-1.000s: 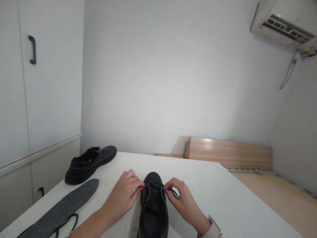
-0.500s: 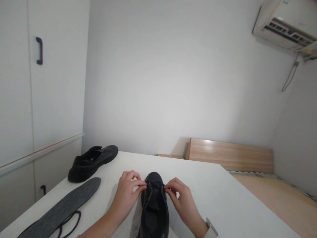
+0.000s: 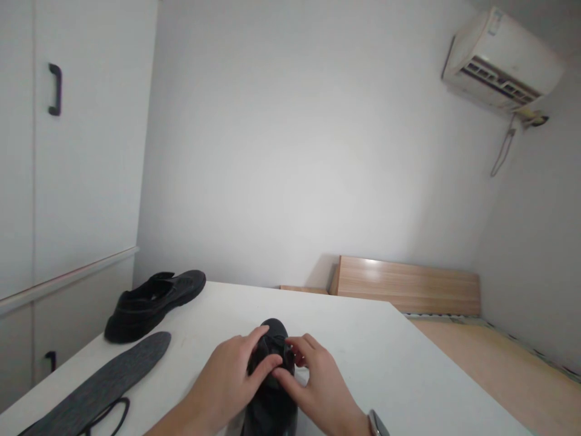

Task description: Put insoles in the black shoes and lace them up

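A black leather shoe [image 3: 271, 409] stands on the white table [image 3: 399, 369] right in front of me, toe pointing away. My left hand [image 3: 231, 381] and my right hand [image 3: 315, 387] meet over its lacing area, fingers curled and pinched together on the black shoelace [image 3: 284, 357]. The hands hide most of the lace and the shoe's tongue. A watch sits on my right wrist.
A second black shoe [image 3: 152, 303] lies at the table's far left. A grey insole [image 3: 102, 378] and a loose black lace [image 3: 109, 415] lie near the left front. White cupboards stand left, a wooden bed frame [image 3: 408, 290] behind, an air conditioner [image 3: 499, 63] high right.
My hands have come together from either side of the shoe and now overlap over the laces. The view has shifted slightly to the right.
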Motion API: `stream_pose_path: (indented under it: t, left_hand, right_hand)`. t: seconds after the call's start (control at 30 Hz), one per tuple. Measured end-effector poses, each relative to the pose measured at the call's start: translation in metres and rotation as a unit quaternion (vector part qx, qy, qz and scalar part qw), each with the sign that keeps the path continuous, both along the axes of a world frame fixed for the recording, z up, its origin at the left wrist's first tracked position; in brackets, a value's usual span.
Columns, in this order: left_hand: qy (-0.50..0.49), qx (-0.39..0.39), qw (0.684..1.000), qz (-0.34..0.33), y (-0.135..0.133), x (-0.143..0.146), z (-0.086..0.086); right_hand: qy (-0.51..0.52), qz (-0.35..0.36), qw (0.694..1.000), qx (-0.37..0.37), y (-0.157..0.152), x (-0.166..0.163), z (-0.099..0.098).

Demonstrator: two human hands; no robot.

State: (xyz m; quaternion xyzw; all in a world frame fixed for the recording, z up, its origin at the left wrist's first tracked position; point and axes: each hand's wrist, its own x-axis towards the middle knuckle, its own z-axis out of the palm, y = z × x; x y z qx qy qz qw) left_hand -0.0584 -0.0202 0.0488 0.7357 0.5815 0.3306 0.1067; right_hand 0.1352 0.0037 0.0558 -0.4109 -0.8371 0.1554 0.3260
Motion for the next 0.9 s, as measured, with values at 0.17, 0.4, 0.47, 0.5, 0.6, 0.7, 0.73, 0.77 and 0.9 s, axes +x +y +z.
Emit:
stream_pose_path:
  t: [0.17, 0.4, 0.47, 0.5, 0.6, 0.7, 0.73, 0.77, 0.9]
  left_hand:
    - [0.061, -0.024, 0.998, 0.0, -0.005, 0.007, 0.009]
    - [0.187, -0.063, 0.98, 0.035, 0.009, 0.018, 0.023]
    - [0.214, -0.074, 0.973, 0.039, 0.011, 0.023, 0.03]
    - [0.221, -0.076, 0.971, 0.04, 0.011, 0.026, 0.032]
    - [0.228, -0.074, 0.97, 0.051, 0.012, 0.028, 0.034]
    - [0.188, -0.015, 0.981, 0.041, 0.01, 0.022, 0.042]
    - [0.146, 0.02, 0.989, 0.029, 0.009, 0.018, 0.048]
    - [0.089, 0.059, 0.994, 0.013, 0.006, 0.014, 0.058]
    - [-0.166, 0.181, 0.969, -0.018, -0.01, -0.001, 0.11]
  right_hand:
    - [-0.07, -0.012, 0.997, 0.017, -0.007, -0.006, 0.001]
    - [-0.179, -0.078, 0.98, 0.024, -0.004, -0.021, 0.008]
    - [-0.221, -0.093, 0.97, 0.031, -0.002, -0.026, 0.011]
    - [-0.239, -0.098, 0.965, 0.036, -0.001, -0.028, 0.011]
    - [-0.251, -0.104, 0.96, 0.065, 0.0, -0.033, 0.014]
    - [-0.149, -0.083, 0.98, 0.1, 0.002, -0.033, 0.022]
    - [-0.089, -0.066, 0.989, 0.101, 0.003, -0.032, 0.029]
    - [-0.022, -0.046, 0.994, 0.097, 0.003, -0.031, 0.037]
    - [0.228, 0.042, 0.971, 0.067, -0.001, -0.025, 0.085]
